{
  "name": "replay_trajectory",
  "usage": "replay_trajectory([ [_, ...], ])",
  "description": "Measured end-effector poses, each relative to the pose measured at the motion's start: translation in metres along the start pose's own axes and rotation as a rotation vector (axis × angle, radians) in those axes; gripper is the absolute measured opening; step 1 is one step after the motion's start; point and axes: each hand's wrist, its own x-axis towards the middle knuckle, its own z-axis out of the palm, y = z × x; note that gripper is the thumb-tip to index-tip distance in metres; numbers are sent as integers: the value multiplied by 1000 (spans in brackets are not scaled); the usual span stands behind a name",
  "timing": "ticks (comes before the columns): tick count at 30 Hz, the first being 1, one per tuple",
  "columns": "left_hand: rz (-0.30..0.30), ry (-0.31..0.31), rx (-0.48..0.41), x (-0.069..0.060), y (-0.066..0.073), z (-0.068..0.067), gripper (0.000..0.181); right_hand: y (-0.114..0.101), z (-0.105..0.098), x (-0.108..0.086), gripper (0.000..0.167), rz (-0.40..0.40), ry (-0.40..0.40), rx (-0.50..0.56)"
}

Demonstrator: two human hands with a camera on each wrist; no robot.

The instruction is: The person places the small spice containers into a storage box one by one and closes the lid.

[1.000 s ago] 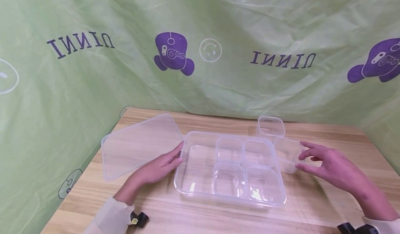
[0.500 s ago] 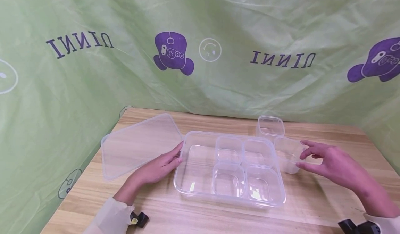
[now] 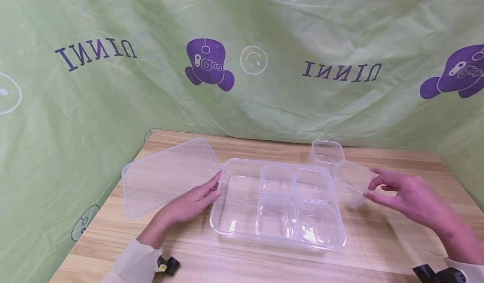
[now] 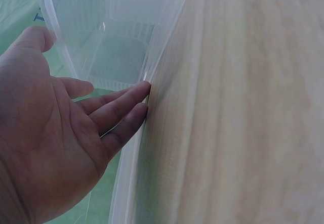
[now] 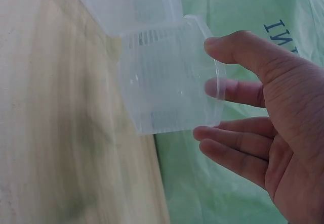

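Note:
A large clear plastic box (image 3: pixel 238 203) stands on the table with several small square containers (image 3: pixel 277 220) filling its right part. My left hand (image 3: pixel 193 203) rests against the box's left wall, fingers fairly straight; in the left wrist view its fingertips reach the foot of the box (image 4: pixel 121 37). To the right of the box, my right hand (image 3: pixel 410 197) pinches the rim of another small clear container (image 3: pixel 351 186) between thumb and index finger. That container (image 5: pixel 167 82) is tilted, its rim toward the palm in the right wrist view. The other right fingers stay spread below it.
Behind the held container stands one more small clear container (image 3: pixel 327 153). A flat translucent lid (image 3: pixel 170 178) lies on the wooden table (image 3: pixel 211 262) left of the box. A green printed curtain (image 3: pixel 280 106) hangs behind the table and to both sides.
My right hand has moved slightly right with the small container, which has gone from standing upright to tilted. The left hand and the large box have stayed put.

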Motion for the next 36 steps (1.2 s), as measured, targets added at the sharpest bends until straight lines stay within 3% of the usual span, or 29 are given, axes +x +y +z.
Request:
replay_trajectory([
  [7, -3, 0, 5, -1, 2, 0, 64, 0, -7, 1, 23, 7, 33, 26],
  [36, 13, -6, 4, 0, 1, -1, 64, -22, -33, 16, 27, -83, 87, -106],
])
